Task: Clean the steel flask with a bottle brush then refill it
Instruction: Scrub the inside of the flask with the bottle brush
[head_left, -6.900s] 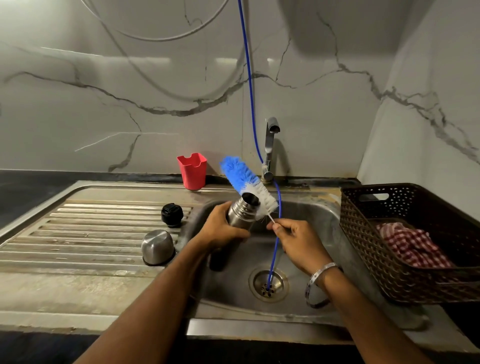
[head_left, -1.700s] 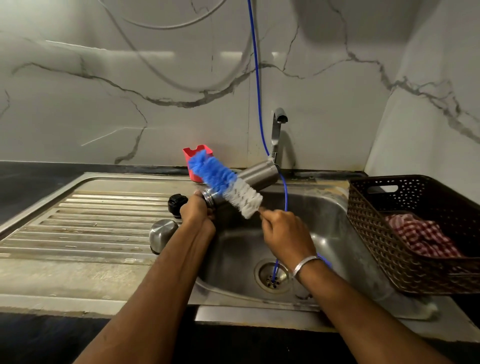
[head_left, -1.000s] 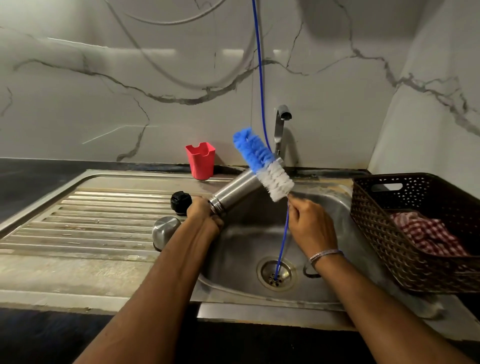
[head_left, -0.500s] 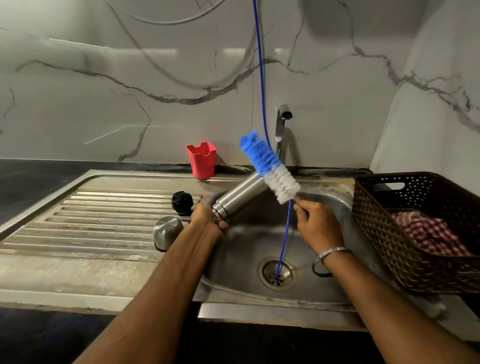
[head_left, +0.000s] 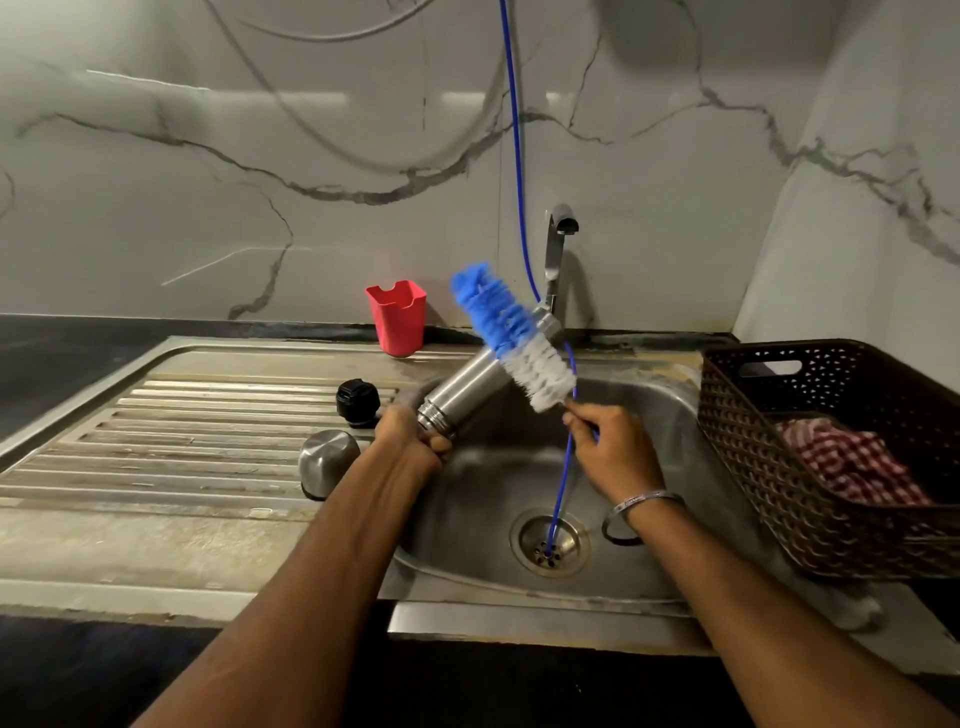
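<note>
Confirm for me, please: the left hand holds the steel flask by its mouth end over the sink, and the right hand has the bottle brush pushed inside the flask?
Not quite. In the head view the left hand does hold the steel flask by its mouth end over the sink, but the bottle brush, held by the right hand, lies across the flask's outside, not inside it.

over the sink bowl (head_left: 649, 415) the left hand (head_left: 410, 436) grips the threaded neck of the steel flask (head_left: 472, 384), which tilts up and away toward the tap (head_left: 557, 249), while the right hand (head_left: 608, 447) pinches the handle of the bottle brush (head_left: 514, 338), its blue and white bristles lying across the flask's outside. on the ribbed drainboard (head_left: 182, 431), near the bowl's left edge, sit a black stopper (head_left: 357, 402) and a steel cup lid (head_left: 328, 462), and a red cup (head_left: 397, 317) stands at the back edge. a dark basket (head_left: 779, 467) holding a red checked cloth (head_left: 852, 462) sits at the sink's right edge, and a blue hose (head_left: 563, 467) runs down into the drain (head_left: 549, 540).
</note>
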